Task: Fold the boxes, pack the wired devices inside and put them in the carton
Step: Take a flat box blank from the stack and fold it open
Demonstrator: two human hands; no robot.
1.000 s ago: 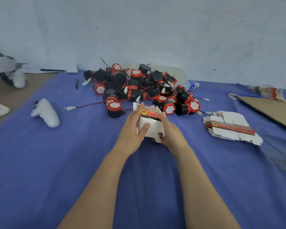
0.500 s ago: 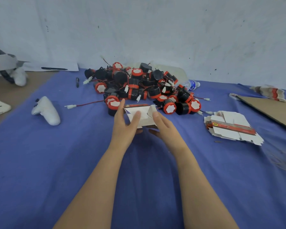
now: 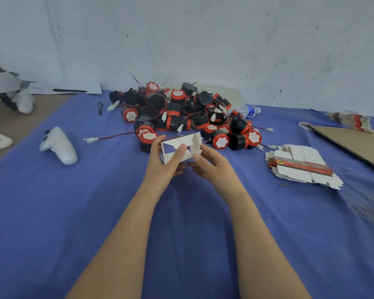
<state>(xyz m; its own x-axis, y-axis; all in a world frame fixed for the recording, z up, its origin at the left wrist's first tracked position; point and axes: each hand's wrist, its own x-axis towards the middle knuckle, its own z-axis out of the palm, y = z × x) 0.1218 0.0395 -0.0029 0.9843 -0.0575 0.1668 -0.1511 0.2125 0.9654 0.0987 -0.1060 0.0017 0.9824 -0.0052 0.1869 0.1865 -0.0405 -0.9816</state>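
A small white cardboard box [image 3: 177,147], partly folded with its open end toward me, is held above the blue cloth. My left hand [image 3: 163,164] grips its left side, thumb on the front panel. My right hand [image 3: 214,166] pinches its right flap between thumb and fingers. Just behind the box lies a pile of black and red wired devices [image 3: 188,117] with red wires and white plugs. A stack of flat unfolded boxes [image 3: 300,166] lies on the cloth to the right.
A white game controller [image 3: 59,145] lies at the left, a black pen [image 3: 100,108] further back. A brown cardboard sheet [image 3: 354,143] sits at the far right, with a plastic bottle [image 3: 247,111] behind the pile. A headset [image 3: 7,89] rests at the far left.
The box has been turned from its red printed side to its white open end facing me. Both hands shifted their hold and lifted it slightly toward the pile.
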